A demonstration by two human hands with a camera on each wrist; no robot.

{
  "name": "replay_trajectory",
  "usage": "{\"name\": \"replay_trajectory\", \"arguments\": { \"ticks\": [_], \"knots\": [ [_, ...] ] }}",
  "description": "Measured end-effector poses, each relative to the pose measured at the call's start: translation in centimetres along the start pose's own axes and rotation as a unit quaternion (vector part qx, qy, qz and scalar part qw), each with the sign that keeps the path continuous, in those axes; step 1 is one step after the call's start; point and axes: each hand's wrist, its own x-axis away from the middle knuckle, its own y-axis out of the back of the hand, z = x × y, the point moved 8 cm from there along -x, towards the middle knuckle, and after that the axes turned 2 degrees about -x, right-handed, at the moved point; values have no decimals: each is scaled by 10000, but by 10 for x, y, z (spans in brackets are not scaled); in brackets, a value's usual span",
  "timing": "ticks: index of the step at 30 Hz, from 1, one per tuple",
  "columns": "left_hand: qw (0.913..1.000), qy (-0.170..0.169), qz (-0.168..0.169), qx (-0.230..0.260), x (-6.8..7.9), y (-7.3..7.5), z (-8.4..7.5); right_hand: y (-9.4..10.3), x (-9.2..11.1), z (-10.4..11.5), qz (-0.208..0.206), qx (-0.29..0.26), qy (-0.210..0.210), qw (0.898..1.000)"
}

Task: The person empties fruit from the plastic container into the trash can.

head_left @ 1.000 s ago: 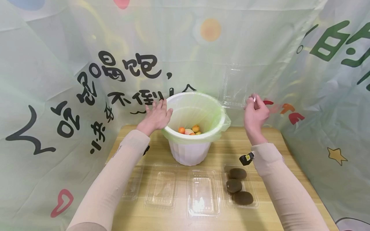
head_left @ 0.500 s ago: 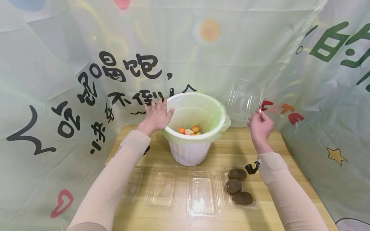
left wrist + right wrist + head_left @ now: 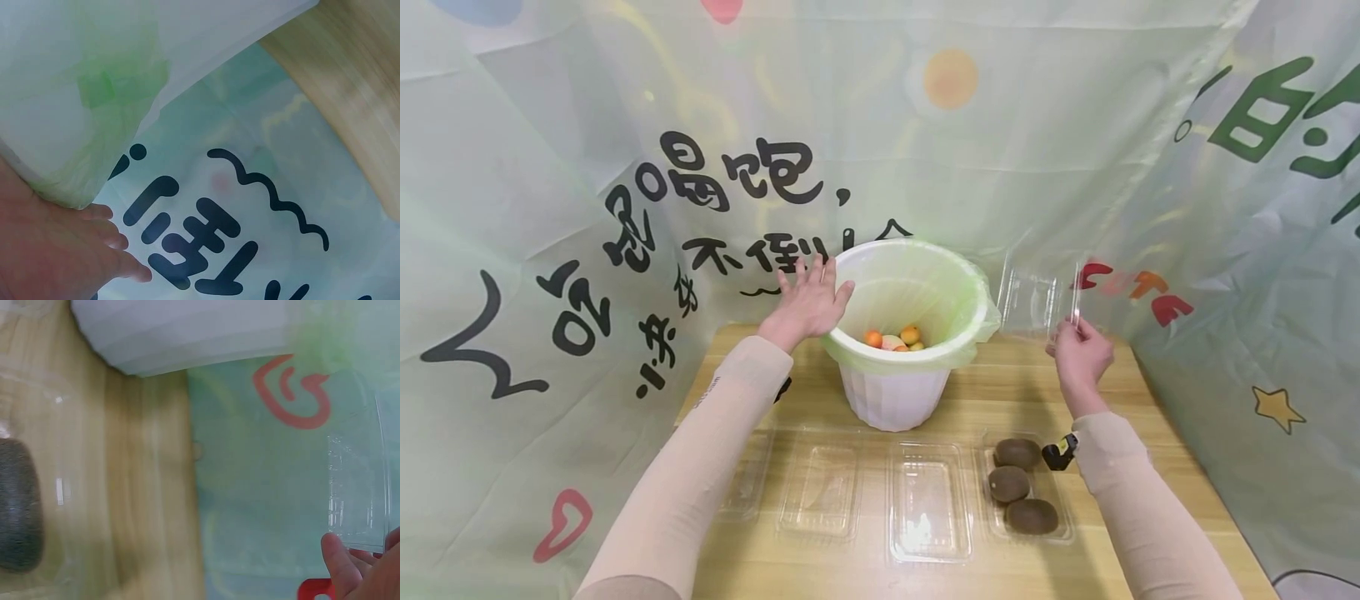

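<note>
My left hand point(image 3: 808, 302), fingers spread and straight, rests at the left rim of a white bucket point(image 3: 891, 398) with a thin green-tinted plastic bag over its rim. In the left wrist view, that hand point(image 3: 69, 250) overlaps the bag's edge. Inside the bucket lie several fruits, including an orange one point(image 3: 872, 338) and a yellowish one point(image 3: 910, 335). To the right of the bucket, my right hand point(image 3: 1082, 354) pinches a clear plastic container point(image 3: 1033, 292) by its lower right corner. The container point(image 3: 356, 487) is tilted up, its far edge raised.
Three brown kiwis point(image 3: 1032, 517) sit in a clear container point(image 3: 1063, 529) at the table's front right. Left of it stand more clear containers, one in the middle point(image 3: 928, 500) and another point(image 3: 818, 492) beside it. A printed cloth point(image 3: 1037, 100) hangs behind the wooden table point(image 3: 1000, 400).
My right hand has moved down and slightly right with the clear container, which has dropped lower beside the bucket. The left hand has stayed at the rim.
</note>
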Motion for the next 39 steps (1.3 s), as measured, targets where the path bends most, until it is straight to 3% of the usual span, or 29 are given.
{"name": "replay_trajectory", "arguments": {
  "ticks": [10, 22, 28, 35, 39],
  "knots": [
    [10000, 9, 24, 49, 0, 0, 0, -3, -1, -41, 374, 1188, -89, 9922],
    [10000, -15, -35, 30, -1, -1, 1, -10, 7, -84, 984, 1680, -318, 9804],
    [10000, -21, -8, 49, -3, -2, 1, -14, 11, -103, 1292, 2139, -400, 9674],
    [10000, -11, -17, 58, -4, -2, 1, -16, 14, -117, 1509, 2059, -645, 9647],
    [10000, 10, -33, 53, -4, -2, 2, -14, 13, -121, 1574, 2321, -617, 9579]
  ]
}}
